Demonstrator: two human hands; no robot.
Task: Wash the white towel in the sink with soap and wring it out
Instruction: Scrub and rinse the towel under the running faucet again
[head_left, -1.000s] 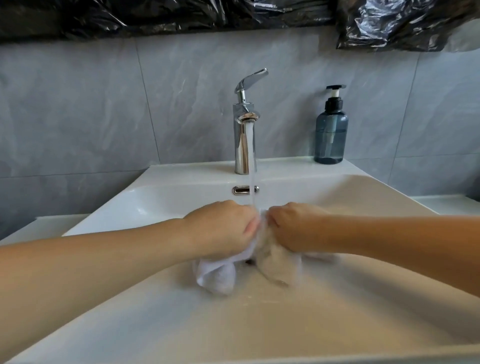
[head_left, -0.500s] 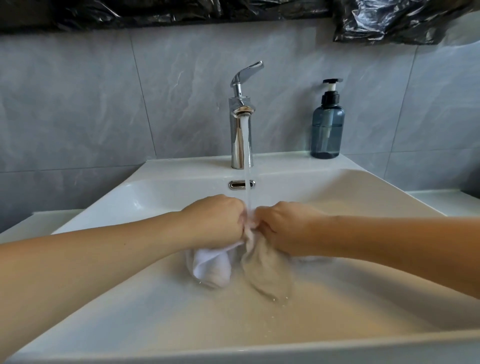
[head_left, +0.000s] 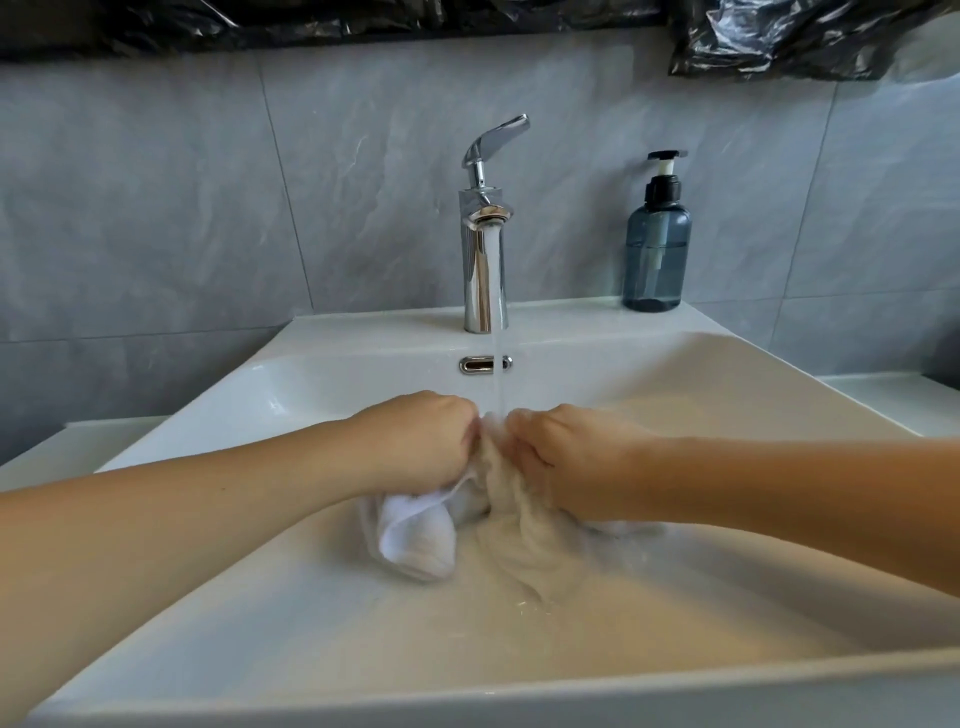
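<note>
Grey-tiled wall behind white sink (head_left: 779, 374); left hand (head_left: 415, 441) and right hand (head_left: 566, 457) each grip bunched white towel (head_left: 441, 530) low in the basin, knuckles together under running faucet (head_left: 485, 260), likely to rinse the rubbed patch.

Back wall (head_left: 156, 197): large grey stone-look tiles, faint marbled veining, thin pale grout lines. Crumpled black plastic sheeting (head_left: 779, 41) runs along the top edge and sags lower at upper right, glossy where light catches it. White surface (head_left: 893, 400) flanks the basin on both sides, its left part (head_left: 67, 447) lower in frame. Light is soft and even, daylight-like, with a warmer cast toward the right; mild sheen on the tiles, no hard shadows.
</note>
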